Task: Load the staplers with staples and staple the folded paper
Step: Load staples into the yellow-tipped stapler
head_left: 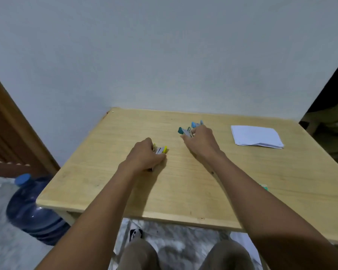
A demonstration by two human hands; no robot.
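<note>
1. Head view, left side: the left hand (144,157) rested near the middle of the desk (105,182). Its fingers were curled round a yellow stapler (161,150), whose front end poked out past the knuckles.
2. Right side: the right hand (200,142) reached toward the far edge, thumb and bent forefinger pinching a teal stapler (183,131). A blue stapler (195,124) stood just behind it; whether the fingers touched it could not be told.
3. The folded paper (256,136) lay flat near the far right corner, well apart from both hands. A green box (264,187), probably staples, peeped out behind the right forearm.
4. The staplers looked small, light and stiff, with smooth metal that could slip. They were best gripped by the sides, leaving the top free to swing open.
5. The paper looked thin and limp and likely to slide on the wood. It was best pressed flat near the fold.
</note>
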